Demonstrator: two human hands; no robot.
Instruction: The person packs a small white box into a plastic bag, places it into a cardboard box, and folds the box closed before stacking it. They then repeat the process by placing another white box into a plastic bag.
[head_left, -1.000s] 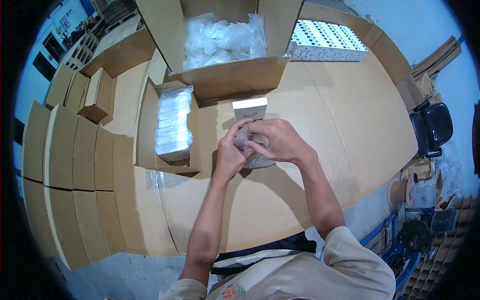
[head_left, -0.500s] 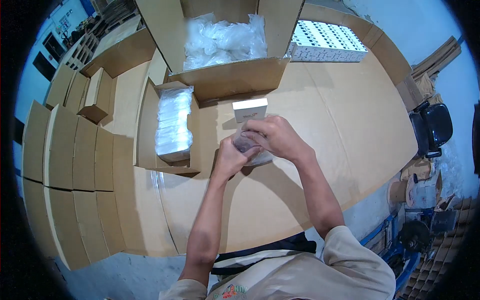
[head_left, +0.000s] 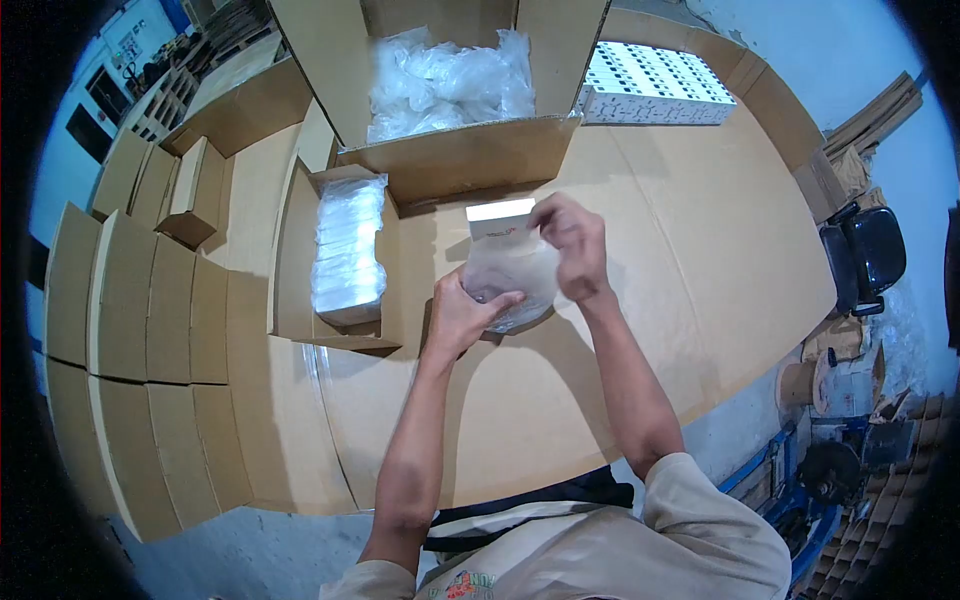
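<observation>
A clear plastic bag (head_left: 512,275) is spread out above the table in front of me. My left hand (head_left: 468,312) grips its lower left side, the thumb lying across the film. At the bag's upper right edge, my right hand (head_left: 575,245) is curled with its fingers pinched together; they are slightly blurred. Just behind the bag stands a small white box (head_left: 500,212) with small print on its front, its lower part seen through or covered by the film.
An open carton (head_left: 460,155) full of clear plastic bags stands at the back. To the left, a smaller carton (head_left: 285,270) holds a row of bagged white boxes (head_left: 348,250). A block of white boxes (head_left: 655,85) sits back right. Brown cartons (head_left: 130,290) are stacked far left.
The bag, bunched between both hands before, is now spread wider and flatter. My right hand has moved up and to the right, while my left hand has stayed nearly in place.
</observation>
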